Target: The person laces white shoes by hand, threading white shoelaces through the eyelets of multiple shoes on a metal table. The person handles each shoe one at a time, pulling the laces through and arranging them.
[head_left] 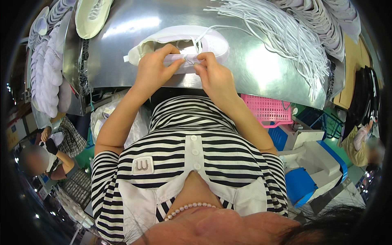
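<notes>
A white shoe upper (216,44) lies on its side across the metal tabletop in front of me, its opening toward the left. My left hand (154,70) pinches the near edge of its lacing opening between thumb and fingers. Close beside it, my right hand (217,75) has thumb and forefinger pressed together at the same edge. A thin, dark glint shows between the fingertips, too small to name. One white shoelace (228,27) loops over the upper and trails off to the right.
A heap of white laces (281,34) spreads over the right of the metal table (118,69). A cream shoe (90,18) lies at the far left. Stacked white uppers (51,67) stand at the left rim. Below the table edge is a pink basket (267,109). Other people are at both sides.
</notes>
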### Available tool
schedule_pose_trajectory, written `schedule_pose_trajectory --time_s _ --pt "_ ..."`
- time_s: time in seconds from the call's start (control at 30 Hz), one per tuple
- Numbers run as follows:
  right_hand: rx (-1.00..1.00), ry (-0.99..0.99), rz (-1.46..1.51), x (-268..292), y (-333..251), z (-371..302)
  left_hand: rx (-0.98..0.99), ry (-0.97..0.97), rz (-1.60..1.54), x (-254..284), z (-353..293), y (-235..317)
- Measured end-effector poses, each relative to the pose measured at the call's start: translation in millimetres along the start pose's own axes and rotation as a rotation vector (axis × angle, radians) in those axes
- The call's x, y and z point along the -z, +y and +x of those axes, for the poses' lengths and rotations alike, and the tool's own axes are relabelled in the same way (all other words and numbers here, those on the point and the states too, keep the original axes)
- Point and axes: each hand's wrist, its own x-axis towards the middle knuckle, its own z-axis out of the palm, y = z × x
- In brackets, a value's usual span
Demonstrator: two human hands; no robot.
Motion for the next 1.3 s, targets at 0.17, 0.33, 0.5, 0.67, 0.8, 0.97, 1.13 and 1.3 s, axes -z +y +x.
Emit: schedule_pose_trajectory --time_s 0.17,0.33,0.5,0.67,0.8,0.97,1.13,1.3 --pt "-0.105 -0.021 -0.294 -2 -19 0 -0.288 0.106 0.116 -14 -10 -3" --pt "-0.033 0.059 -0.313 -32 -5 10 -0.401 0.099 0.089 -19 -13 -1" --pt "-0.05 -0.092 -0.143 2 -2 -1 -0.336 0.096 0.146 -8 -12 -6" --pt "0.153 -0.056 -0.078 37 -29 22 -0.463 0.118 0.178 -4 -13 -12" --pt "0.176 -0.361 -0.211 16 -27 59 -0.566 0.122 0.291 2 -21 -11" --pt "-0.011 -0.44 -0.229 21 -28 53 -0.606 0.126 0.238 1 -22 -16" --pt "-0.107 -0.402 -0.028 12 -11 49 -0.618 0.115 0.158 1 -20 -16" --pt "-0.197 -0.433 0.09 13 -11 51 -0.601 0.083 0.116 1 -21 -17"
